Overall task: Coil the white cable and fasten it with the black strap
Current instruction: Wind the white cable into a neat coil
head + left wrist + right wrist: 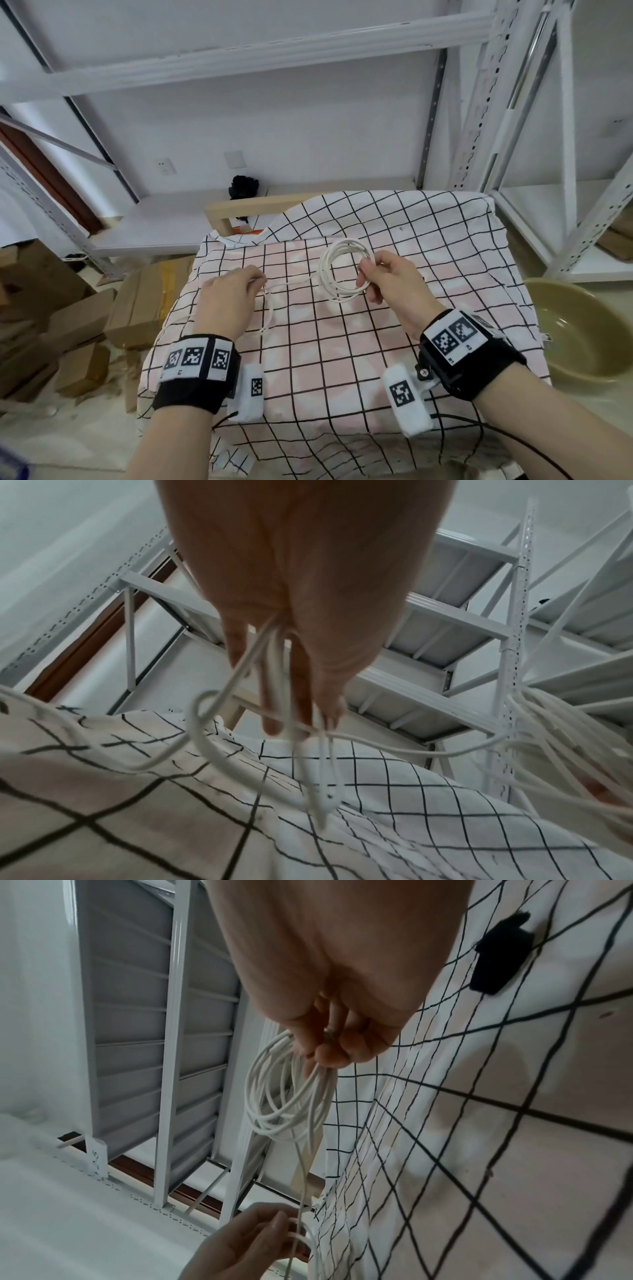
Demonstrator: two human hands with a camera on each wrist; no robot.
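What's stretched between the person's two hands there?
A single loose run of the white cable spans from the left hand to the coil pinched in the right hand, above the checked cloth; the head view shows it.

Wooden table (236, 207) draped with a black-gridded white cloth (428, 240). On the cloth: black strap (493, 953) lying flat, and a loose run of white cable (270, 308) trailing across it.
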